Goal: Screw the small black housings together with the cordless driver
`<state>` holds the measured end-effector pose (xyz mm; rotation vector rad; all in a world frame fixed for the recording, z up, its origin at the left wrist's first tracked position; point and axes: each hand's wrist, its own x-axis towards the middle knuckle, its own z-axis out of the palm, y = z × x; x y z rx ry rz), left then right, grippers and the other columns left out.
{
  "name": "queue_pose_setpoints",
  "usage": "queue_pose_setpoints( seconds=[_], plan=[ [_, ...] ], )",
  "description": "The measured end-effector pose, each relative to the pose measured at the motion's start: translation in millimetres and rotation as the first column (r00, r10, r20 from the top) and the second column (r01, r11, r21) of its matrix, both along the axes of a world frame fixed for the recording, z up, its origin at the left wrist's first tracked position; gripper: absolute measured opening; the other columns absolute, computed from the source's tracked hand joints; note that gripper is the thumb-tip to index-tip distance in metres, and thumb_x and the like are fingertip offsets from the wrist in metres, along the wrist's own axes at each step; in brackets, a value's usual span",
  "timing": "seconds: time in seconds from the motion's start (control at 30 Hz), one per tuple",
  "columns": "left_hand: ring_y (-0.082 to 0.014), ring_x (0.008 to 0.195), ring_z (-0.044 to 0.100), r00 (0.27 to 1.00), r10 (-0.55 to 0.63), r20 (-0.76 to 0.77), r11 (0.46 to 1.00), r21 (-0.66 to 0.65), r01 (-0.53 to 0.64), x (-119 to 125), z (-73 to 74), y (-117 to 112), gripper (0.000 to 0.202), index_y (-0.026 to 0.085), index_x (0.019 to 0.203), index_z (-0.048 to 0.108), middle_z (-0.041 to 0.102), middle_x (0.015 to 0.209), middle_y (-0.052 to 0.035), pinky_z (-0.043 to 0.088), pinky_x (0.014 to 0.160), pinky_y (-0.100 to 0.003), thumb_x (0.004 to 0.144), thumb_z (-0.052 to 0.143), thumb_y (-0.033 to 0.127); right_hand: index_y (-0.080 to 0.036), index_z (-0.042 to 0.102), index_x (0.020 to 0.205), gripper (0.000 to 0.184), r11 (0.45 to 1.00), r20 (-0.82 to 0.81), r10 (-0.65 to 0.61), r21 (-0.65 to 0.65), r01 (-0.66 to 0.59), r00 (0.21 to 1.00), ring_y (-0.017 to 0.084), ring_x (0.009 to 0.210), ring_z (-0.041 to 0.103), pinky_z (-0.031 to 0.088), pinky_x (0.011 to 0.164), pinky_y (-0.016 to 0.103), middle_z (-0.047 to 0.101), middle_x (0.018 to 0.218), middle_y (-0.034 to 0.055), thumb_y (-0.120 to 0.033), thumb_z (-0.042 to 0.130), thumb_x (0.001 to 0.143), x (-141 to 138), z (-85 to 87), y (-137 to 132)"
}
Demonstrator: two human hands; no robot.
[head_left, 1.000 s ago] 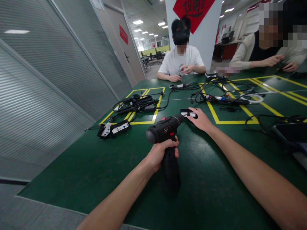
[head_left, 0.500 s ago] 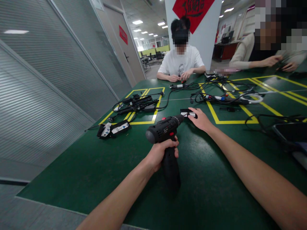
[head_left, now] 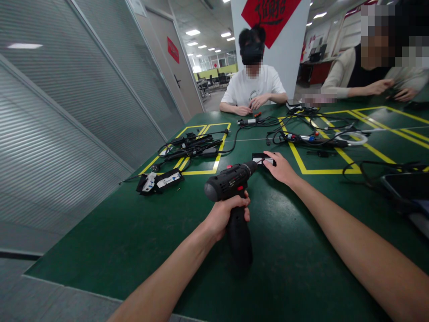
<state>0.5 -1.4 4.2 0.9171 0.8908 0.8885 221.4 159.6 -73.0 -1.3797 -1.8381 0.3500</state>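
Note:
My left hand [head_left: 231, 212] is wrapped round the grip of a black cordless drill [head_left: 228, 181] with red buttons. The drill points away from me, and its bit reaches a small black box-like piece with a white face [head_left: 261, 159] on the table. Whether the bit touches the piece or only overlaps it in view, I cannot tell. Fingers of my right hand [head_left: 279, 167] are closed on the right end of that piece. To the left lie black parts with white labels or plates [head_left: 164, 180], apart from both hands.
Black cables and tools [head_left: 194, 145] lie inside yellow tape lines on the green table [head_left: 134, 241]. More cables and tube-like tools [head_left: 308, 139] are at the right. A dark flat device [head_left: 407, 185] sits at the right edge. Two people [head_left: 253, 87] sit across the table.
My hands, the drill and the small piece hold almost the same place. Across the table, the person's hands have shifted slightly, leaving a small orange-red item on the table beside them.

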Motion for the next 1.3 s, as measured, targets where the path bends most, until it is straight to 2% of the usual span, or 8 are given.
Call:
queue_pose_setpoints(
  seconds=[0.47,1.0,1.3],
  plan=[
    [-0.0091,0.051,0.052,1.000,0.007,0.003,1.000,0.001,-0.007,-0.1,-2.0,0.1,0.021,0.013,0.092,0.057,0.055,0.071,-0.0004,0.043,0.057,-0.026,0.073,0.061,0.022,-0.022,0.055,0.133,0.048,1.000,0.011,-0.005,0.004,0.005,1.000,0.028,0.112,0.057,0.043,0.099,0.041,0.055,0.125,0.0126,-0.039,0.050,0.089,-0.8,0.4,-0.7],
    [-0.0097,0.052,0.051,1.000,-0.003,0.000,1.000,0.007,0.003,-0.5,-2.4,0.1,0.020,0.013,0.092,0.057,0.055,0.070,-0.0009,0.043,0.058,-0.027,0.074,0.059,0.021,-0.023,0.055,0.133,0.047,1.000,0.006,-0.001,0.016,0.000,1.000,0.028,0.111,0.057,0.044,0.098,0.042,0.056,0.123,0.0122,-0.038,0.052,0.088,-0.4,-0.3,0.2],
    [-0.0088,0.052,0.052,1.000,0.015,0.016,1.000,-0.023,-0.015,0.7,-1.4,0.8,0.021,0.014,0.092,0.057,0.054,0.076,-0.0004,0.043,0.057,-0.026,0.072,0.060,0.021,-0.022,0.055,0.133,0.048,1.000,0.003,0.003,0.026,-0.003,1.000,0.027,0.109,0.058,0.044,0.098,0.041,0.056,0.121,0.0121,-0.038,0.052,0.088,-0.1,-2.1,1.9]
  ],
)
